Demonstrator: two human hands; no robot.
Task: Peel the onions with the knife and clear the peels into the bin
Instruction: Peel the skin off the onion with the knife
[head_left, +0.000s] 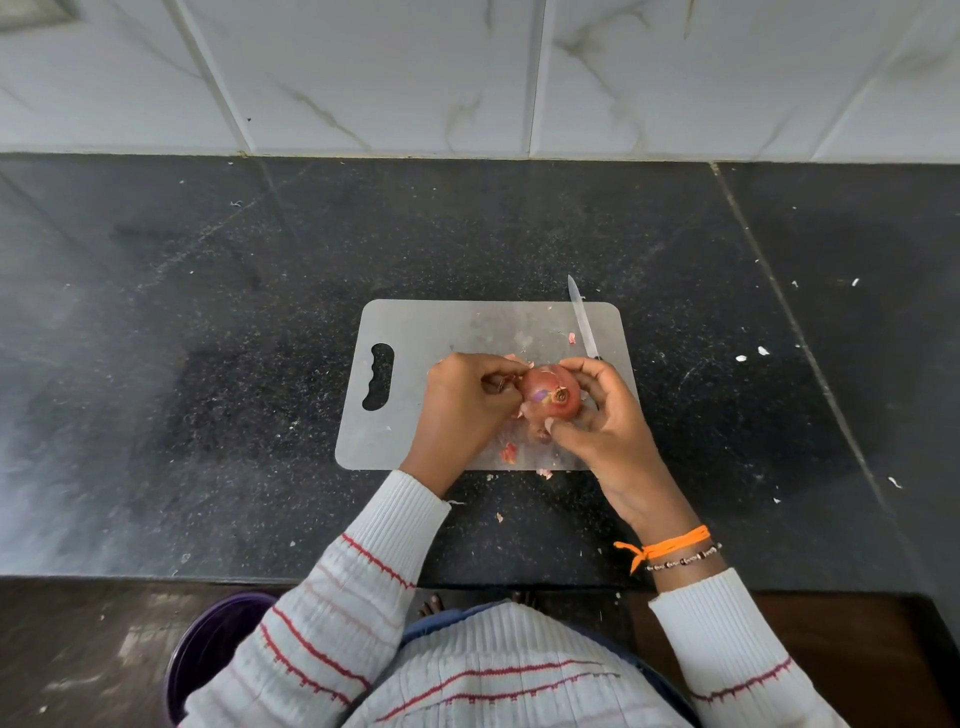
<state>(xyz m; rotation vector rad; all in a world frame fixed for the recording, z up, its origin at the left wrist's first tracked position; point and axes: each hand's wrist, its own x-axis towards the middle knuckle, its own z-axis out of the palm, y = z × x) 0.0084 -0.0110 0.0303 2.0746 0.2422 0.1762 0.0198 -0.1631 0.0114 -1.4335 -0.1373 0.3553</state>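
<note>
While the knife (582, 318) lay idle along the far right side of the cutting board (431, 332), its tip reaching past the far edge, the person worked on a red onion (550, 392) by hand, so the step in hand looked like stripping loose skin rather than cutting. The onion sat just above the near half of the board, held between both hands with its root end turned up toward the camera. The right hand (597, 421) cupped it from the right, fingers curled round its far side and thumb pressed near its lower edge. The left hand (457, 405) was closed narrowly at the onion's left side, fingertips pinched together on what seemed to be a strip of skin, though the strip itself was hard to make out. Small peels (509, 453) lay scattered on the board and on the dark counter (208, 364). The next move probably called for pulling that skin free, then gathering the scraps for the purple bin (208, 654) on the floor at the lower left.
</note>
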